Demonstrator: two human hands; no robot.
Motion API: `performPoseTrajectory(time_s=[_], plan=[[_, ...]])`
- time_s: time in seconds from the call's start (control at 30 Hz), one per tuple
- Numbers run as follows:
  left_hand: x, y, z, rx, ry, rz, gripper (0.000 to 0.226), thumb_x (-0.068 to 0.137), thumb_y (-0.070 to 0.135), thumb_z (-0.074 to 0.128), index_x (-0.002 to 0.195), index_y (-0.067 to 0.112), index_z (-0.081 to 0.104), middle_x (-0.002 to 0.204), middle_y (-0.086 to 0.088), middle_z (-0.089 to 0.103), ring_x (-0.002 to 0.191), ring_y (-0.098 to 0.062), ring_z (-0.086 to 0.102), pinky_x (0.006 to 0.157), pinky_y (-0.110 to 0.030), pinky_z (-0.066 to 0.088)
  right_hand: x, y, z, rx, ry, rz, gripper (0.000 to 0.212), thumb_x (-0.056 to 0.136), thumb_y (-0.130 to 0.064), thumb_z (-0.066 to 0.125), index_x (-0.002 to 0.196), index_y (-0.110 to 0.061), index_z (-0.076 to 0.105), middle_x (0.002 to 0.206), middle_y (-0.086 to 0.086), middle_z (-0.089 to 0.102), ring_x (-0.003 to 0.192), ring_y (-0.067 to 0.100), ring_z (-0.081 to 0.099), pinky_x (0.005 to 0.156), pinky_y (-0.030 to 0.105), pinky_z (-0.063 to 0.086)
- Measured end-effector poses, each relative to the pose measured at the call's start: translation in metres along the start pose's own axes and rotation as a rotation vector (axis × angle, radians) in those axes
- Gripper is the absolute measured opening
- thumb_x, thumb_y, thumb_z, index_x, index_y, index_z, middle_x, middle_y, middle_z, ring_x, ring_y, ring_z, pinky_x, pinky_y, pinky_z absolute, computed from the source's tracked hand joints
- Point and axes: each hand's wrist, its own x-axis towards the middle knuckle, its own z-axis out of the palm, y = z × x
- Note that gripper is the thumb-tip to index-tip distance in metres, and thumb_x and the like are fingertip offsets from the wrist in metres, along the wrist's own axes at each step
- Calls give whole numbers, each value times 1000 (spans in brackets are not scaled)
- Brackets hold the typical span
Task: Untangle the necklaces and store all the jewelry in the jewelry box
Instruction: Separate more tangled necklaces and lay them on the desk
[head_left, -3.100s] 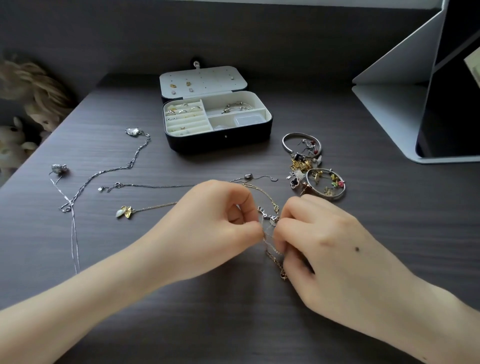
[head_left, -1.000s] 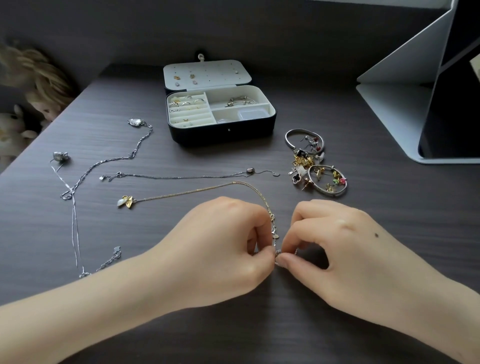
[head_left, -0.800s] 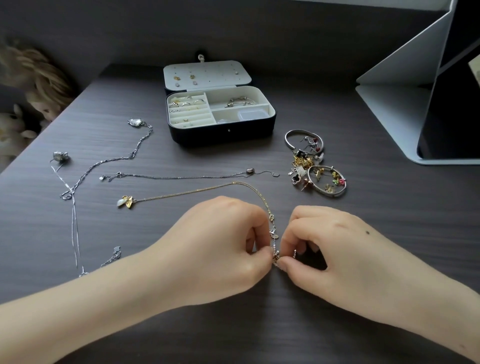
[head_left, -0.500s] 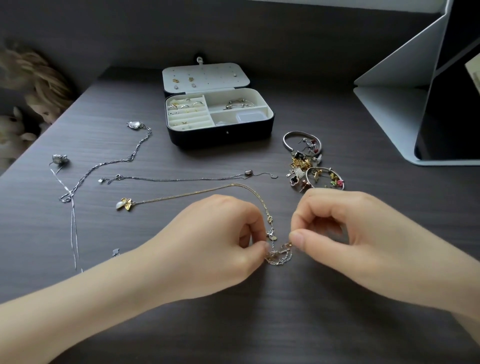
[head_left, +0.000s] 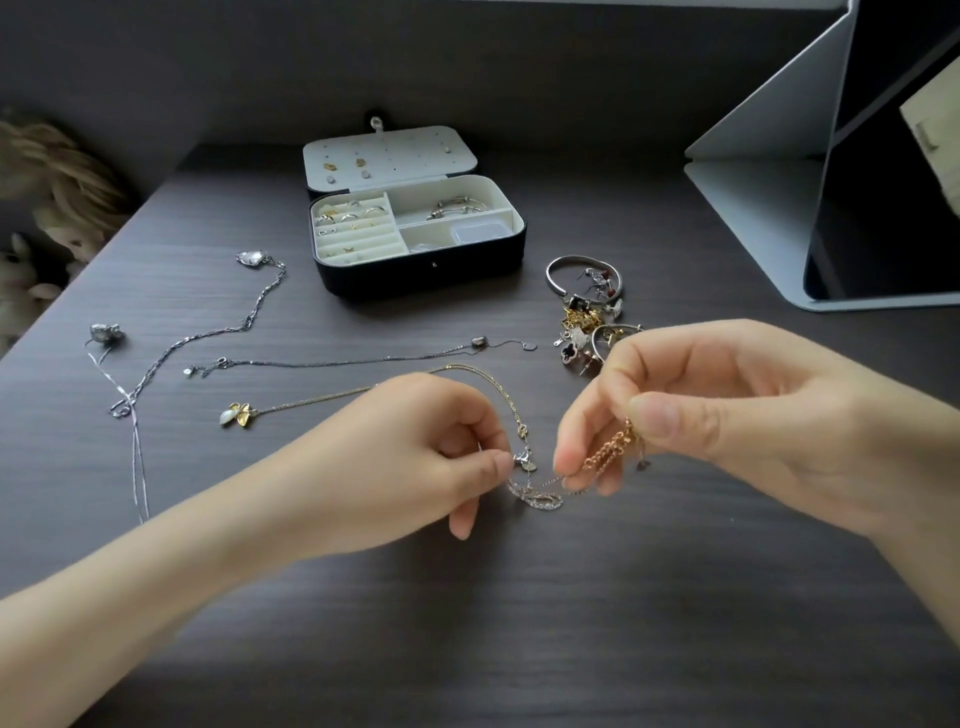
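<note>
My left hand (head_left: 415, 457) low over dark wood-grain table (head_left: 467, 623), thumb and forefinger pinching fine chain at edge of small silver tangle (head_left: 540, 498). My right hand (head_left: 727, 415) lifted, pinching rose-gold link chain (head_left: 605, 454), which trails down to tangle. Behind: gold leaf-pendant necklace (head_left: 322, 400), silver necklaces (head_left: 337, 359) laid out left, heap of bangles and earrings (head_left: 587, 322) right. Farthest: open black jewelry box with cream lining (head_left: 415, 270).

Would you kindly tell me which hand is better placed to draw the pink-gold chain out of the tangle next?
Probably the right hand: it pinches the pink-gold chain, bunched in its fingers. The left hand pinches the edge of the tangle, so it can anchor that.
</note>
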Motion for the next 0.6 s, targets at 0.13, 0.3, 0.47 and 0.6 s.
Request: performPoseTrajectory(time_s=[0.13, 0.3, 0.47, 0.6], plan=[[2, -2, -3, -69, -36, -13, 18, 92, 25, 57, 79, 15, 63, 57, 5, 68, 51, -11, 47, 48, -20, 39, 0, 5, 5, -44, -119, 85, 9, 85, -11, 59, 76, -11, 59, 96, 15, 71, 85, 18, 66, 79, 28, 52], [2, -1, -7, -7, -32, 5, 16, 92, 25, 55, 80, 19, 63, 62, 9, 70, 55, -15, 53, 53, -24, 44, -1, 8, 10, -265, -244, 200, 12, 85, -11, 59, 78, -20, 59, 101, 5, 71, 89, 18, 66, 81, 21, 49], [0, -1, -11, 81, -71, 26, 9, 89, 18, 56, 83, 23, 60, 65, 11, 70, 54, -6, 52, 52, -18, 41, -1, 9, 7, -348, -262, 209, 13, 87, -15, 59, 78, -24, 58, 92, 0, 72, 80, 7, 65, 77, 18, 49], [-1, -4, -13, 103, -102, 74, 10, 77, 28, 53, 80, 23, 61, 65, 11, 69, 54, -4, 53, 53, -15, 40, 0, 12, 1, -171, -219, 154, 10, 93, -11, 49, 82, -11, 50, 79, 5, 67, 70, 12, 61, 68, 25, 50]])
